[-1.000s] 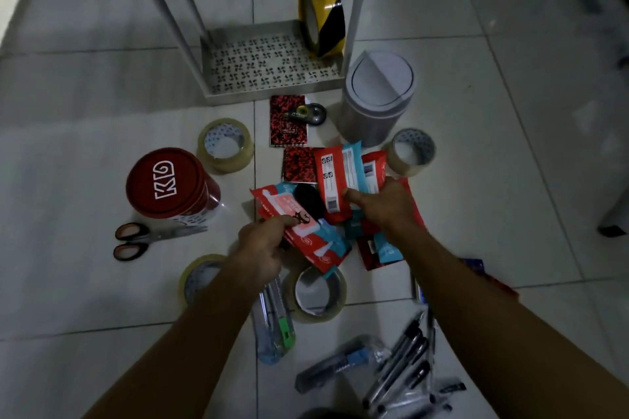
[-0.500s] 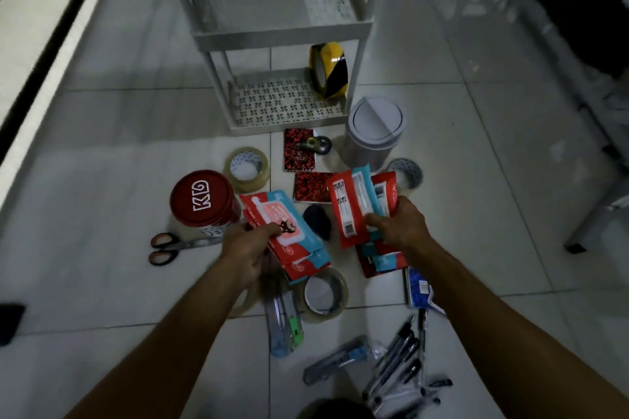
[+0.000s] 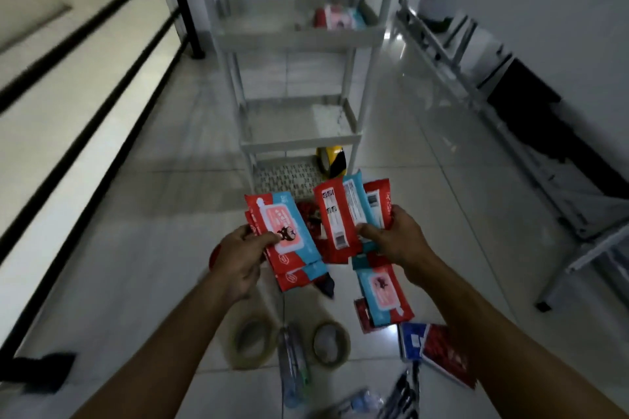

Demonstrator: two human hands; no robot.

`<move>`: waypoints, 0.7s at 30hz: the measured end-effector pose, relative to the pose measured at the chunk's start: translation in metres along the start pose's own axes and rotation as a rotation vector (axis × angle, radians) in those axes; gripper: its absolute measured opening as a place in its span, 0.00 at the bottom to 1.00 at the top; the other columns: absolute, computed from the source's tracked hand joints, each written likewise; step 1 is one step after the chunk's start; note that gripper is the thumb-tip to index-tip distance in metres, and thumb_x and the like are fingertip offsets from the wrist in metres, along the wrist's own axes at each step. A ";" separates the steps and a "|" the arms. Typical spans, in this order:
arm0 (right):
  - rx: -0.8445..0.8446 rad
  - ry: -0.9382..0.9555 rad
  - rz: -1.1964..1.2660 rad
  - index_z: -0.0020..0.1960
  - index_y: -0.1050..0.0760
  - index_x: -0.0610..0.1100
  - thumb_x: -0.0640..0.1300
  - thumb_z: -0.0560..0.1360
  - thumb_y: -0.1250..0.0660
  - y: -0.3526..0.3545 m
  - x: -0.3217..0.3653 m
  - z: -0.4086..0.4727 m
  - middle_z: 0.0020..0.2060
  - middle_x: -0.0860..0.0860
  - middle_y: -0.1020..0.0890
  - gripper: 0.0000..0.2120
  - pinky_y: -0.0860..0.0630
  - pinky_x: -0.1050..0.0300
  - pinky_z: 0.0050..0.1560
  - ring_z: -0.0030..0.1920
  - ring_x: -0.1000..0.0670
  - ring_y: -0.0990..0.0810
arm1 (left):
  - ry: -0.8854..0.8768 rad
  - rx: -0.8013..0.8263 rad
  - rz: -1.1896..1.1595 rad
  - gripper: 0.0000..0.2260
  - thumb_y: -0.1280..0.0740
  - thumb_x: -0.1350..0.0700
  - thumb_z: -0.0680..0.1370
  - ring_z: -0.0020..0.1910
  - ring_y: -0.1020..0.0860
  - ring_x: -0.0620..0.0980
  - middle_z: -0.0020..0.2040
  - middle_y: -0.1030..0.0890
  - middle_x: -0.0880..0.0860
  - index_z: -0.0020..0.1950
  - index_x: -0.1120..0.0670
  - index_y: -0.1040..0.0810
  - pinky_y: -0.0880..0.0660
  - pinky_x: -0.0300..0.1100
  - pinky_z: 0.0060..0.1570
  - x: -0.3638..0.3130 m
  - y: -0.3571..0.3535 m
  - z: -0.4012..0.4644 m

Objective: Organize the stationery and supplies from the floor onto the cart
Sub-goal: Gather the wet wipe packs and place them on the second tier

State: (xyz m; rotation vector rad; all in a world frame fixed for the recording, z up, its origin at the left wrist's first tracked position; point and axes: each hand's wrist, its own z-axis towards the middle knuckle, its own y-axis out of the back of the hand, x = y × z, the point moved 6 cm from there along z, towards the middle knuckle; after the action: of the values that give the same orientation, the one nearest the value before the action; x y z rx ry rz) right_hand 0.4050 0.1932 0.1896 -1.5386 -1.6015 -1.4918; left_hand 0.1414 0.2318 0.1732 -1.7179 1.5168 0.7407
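Near floor: pens (image 3: 405, 391), two tape rolls (image 3: 332, 343) and a clear utility knife (image 3: 292, 364) lie scattered on the tiles; a dark notebook (image 3: 439, 354) sits to the right.
Left hand (image 3: 238, 258): clenched on a stack of red-and-blue wipe packs (image 3: 286, 235), thumb on top.
Right hand (image 3: 398, 241): grasping a second fan of packs (image 3: 350, 214), label sides facing up.
Left behind: a few more packs (image 3: 383, 296) rest on the floor just below the right hand.
Change: a second ago both hands were low over the pile; now both bundles are raised clear of the floor, and the view has tilted up.
Cart (image 3: 299, 143): stands farther ahead, with yellow-black tape (image 3: 332, 160) on its bottom shelf.
Top shelf (image 3: 296, 39): similar packs (image 3: 337, 19) already lie at its right end.
Meaning: the packs are probably headed for that top shelf; much remains on the floor.
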 end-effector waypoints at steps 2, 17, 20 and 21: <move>0.006 0.008 0.041 0.59 0.29 0.50 0.45 0.73 0.28 0.010 0.035 0.003 0.50 0.52 0.18 0.16 0.17 0.49 0.45 0.46 0.52 0.15 | -0.027 0.007 -0.002 0.13 0.29 0.67 0.72 0.44 0.16 0.61 0.48 0.16 0.62 0.55 0.60 0.21 0.20 0.56 0.49 -0.037 -0.007 -0.002; -0.048 0.071 0.124 0.58 0.31 0.51 0.44 0.74 0.29 0.091 0.237 0.054 0.47 0.57 0.21 0.16 0.24 0.64 0.31 0.44 0.56 0.19 | -0.223 0.128 -0.076 0.13 0.32 0.71 0.71 0.46 0.17 0.57 0.49 0.17 0.61 0.54 0.64 0.21 0.18 0.49 0.45 -0.300 -0.101 0.014; -0.083 0.063 0.123 0.56 0.32 0.53 0.44 0.75 0.29 0.104 0.238 0.059 0.48 0.56 0.21 0.15 0.24 0.64 0.33 0.45 0.56 0.18 | -0.174 0.147 -0.088 0.16 0.31 0.71 0.70 0.45 0.16 0.59 0.52 0.18 0.64 0.57 0.64 0.21 0.18 0.52 0.44 -0.321 -0.123 0.040; -0.101 0.065 0.105 0.56 0.33 0.53 0.44 0.74 0.29 0.107 0.237 0.060 0.48 0.55 0.21 0.15 0.23 0.63 0.34 0.45 0.55 0.18 | -0.166 0.144 -0.084 0.15 0.30 0.70 0.70 0.43 0.16 0.58 0.50 0.17 0.64 0.57 0.64 0.21 0.18 0.52 0.41 -0.326 -0.131 0.048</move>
State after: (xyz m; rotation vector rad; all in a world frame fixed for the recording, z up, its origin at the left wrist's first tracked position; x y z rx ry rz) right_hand 0.4586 0.3188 0.4185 -1.5855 -1.4062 -1.5695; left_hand 0.2255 0.4660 0.4256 -1.5633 1.3438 0.6950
